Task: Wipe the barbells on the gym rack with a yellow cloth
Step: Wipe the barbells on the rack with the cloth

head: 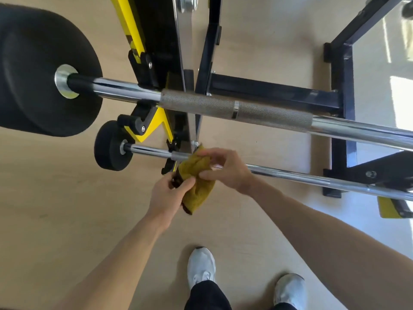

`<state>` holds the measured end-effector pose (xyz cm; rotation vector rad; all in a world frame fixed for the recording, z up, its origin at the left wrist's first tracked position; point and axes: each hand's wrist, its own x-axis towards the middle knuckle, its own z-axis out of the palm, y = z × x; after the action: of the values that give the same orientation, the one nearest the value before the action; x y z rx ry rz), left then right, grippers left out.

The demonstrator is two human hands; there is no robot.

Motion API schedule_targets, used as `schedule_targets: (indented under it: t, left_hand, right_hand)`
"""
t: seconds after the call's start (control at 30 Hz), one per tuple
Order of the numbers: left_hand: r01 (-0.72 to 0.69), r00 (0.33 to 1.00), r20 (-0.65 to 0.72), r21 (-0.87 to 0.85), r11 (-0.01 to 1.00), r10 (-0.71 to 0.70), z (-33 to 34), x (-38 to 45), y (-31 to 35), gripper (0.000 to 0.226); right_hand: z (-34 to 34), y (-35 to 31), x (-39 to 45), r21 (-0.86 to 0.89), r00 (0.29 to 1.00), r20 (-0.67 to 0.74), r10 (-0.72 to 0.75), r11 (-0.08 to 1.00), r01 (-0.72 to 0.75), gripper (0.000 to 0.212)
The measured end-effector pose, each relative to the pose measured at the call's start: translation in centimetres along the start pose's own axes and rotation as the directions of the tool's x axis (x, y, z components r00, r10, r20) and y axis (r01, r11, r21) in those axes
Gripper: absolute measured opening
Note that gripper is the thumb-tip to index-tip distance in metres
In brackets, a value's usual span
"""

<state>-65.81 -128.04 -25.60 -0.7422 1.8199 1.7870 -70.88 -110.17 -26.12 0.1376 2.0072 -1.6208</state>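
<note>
Two chrome barbells rest across a yellow and black gym rack (138, 36). The upper barbell (237, 108) has a knurled grip and a big black plate (42, 70) at its left end. The lower barbell (312, 179) carries a small black plate (109, 148). A mustard-yellow cloth (196, 175) with a dark edge is bunched over the lower bar, just right of the rack's hook. My left hand (167, 195) pinches the cloth's lower left part. My right hand (225, 170) holds its upper right part against the bar.
A dark blue steel frame (342, 104) stands behind and to the right of the bars. The floor is light wood. My two white shoes (201, 267) are below the hands, close to the lower bar.
</note>
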Motion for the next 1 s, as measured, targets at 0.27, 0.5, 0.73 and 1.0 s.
schedule_targets:
  t: [0.27, 0.5, 0.73, 1.0]
  left_hand:
    - [0.16, 0.976, -0.186, 0.23, 0.96, -0.118, 2.6, 5.4, -1.6, 0.044]
    - [-0.31, 0.791, -0.04, 0.834, 0.456, 0.61, 1.8, 5.5, -4.3, 0.053]
    - [-0.25, 0.891, 0.125, 0.938, 0.241, 0.436, 2.0, 6.4, -4.8, 0.085]
    - [-0.256, 0.883, 0.186, 0.96, 0.111, 0.432, 5.9, 6.3, -4.6, 0.087]
  right_hand:
    - [1.4, 1.4, 5.6, -0.904, 0.999, -0.032, -0.038, 0.427, -0.013, 0.094]
    - [4.8, 4.8, 9.7, -0.946, 0.989, 0.094, -0.117, 0.3, 0.125, 0.038]
    - [4.5, 6.6, 7.9, -0.966, 0.96, 0.04, -0.278, 0.234, 0.108, 0.026]
    - [-1.7, 10.2, 3.4, -0.997, 0.932, 0.007, -0.361, 0.07, 0.034, 0.025]
